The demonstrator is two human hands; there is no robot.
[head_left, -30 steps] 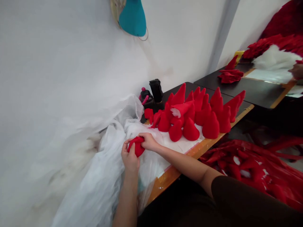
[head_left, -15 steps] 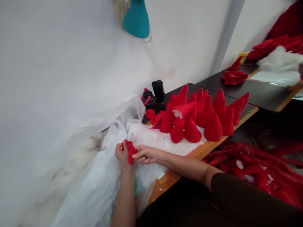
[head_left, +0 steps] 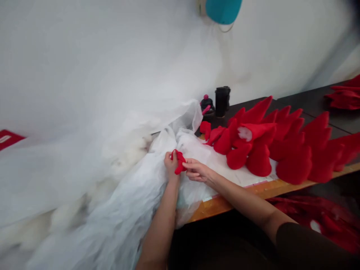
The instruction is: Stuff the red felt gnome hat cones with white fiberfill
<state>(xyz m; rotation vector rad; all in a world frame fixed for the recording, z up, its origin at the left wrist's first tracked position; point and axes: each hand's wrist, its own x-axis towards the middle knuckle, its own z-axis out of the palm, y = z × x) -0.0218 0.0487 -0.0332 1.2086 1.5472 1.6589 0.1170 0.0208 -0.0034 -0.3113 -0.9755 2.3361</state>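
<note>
White wall (head_left: pixel 126 67) is being seen behind a dark table (head_left: pixel 250 101), whose front is being edged by a wooden strip (head_left: pixel 270 188). Near corner of the table is being covered by translucent plastic sheeting (head_left: pixel 126 206), bunched under and left of the hands; white fluffy material (head_left: pixel 131 152) is being partly hidden behind it. Black cup (head_left: pixel 222 102) and dark bottle with pink parts (head_left: pixel 207 107) are being backed by the wall. Crowded red cones (head_left: pixel 295 161) are being supported on the right, mostly tips up; one tipped cone (head_left: pixel 260 130) is being laid across others, its white-filled end turned left. Wooden strip is being partly blocked from view by the right forearm (head_left: pixel 247 195). Red cloth piece (head_left: pixel 179 165) is being held above the sheeting, well apart from the largest cones. Its long axis is being tilted slightly from upright in the view, lower end directed towards the wearer; exact folds cannot be told. Cloth is being clamped by the left hand (head_left: pixel 171 165), thumb on top, while its right edge is being pinched between fingertips of the right hand (head_left: pixel 197 171).
</note>
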